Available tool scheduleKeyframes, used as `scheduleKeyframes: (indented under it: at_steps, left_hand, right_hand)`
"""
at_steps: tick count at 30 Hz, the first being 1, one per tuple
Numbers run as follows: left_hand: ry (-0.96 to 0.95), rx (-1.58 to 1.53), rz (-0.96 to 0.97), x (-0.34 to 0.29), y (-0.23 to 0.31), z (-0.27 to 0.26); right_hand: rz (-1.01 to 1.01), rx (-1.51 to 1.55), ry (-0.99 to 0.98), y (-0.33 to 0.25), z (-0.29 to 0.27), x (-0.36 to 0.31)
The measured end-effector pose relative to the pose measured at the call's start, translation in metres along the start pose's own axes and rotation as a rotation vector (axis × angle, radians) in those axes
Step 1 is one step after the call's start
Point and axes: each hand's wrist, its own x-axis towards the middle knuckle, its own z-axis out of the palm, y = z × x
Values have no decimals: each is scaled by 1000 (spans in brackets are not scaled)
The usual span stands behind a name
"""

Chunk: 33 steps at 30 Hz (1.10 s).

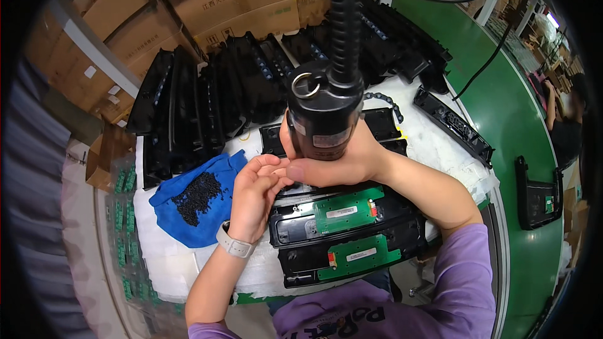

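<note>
My right hand (352, 160) is wrapped round a black electric screwdriver (323, 119), which stands upright over the work with its thick cable running up. Just left of it is my left hand (257, 182), its fingers curled and meeting the right thumb. Whatever the left fingertips pinch, if anything, is hidden, and so is the tool's tip. Under both hands lie several long black plastic housings in a row. Two nearer ones carry green circuit boards (342, 211) with white labels and small red-and-white connectors. A blue cloth (188, 229) left of my left hand bears a heap of small black screws (198, 198).
Stacks of black plastic housings (245, 81) line the table's far side, with cardboard boxes (232, 0) behind. One separate housing (452, 127) lies at the right edge. Green boards (129, 213) stand left of the table. A person (565, 119) is at far right, beyond the green floor.
</note>
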Motion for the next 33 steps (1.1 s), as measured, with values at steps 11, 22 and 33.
scheduleKeyframes:
  at_steps: [11, 22, 33]
  left_hand:
    - [-178, 119, -67, -2, 2, 2]
    - [-269, -58, -147, -11, 8, 13]
    - [-294, 301, -90, -10, 4, 3]
  right_hand:
    - [7, 261, 120, -21, -2, -2]
    - [-216, 442, 166, -9, -4, 0]
    - [-284, 488, 247, -11, -7, 4]
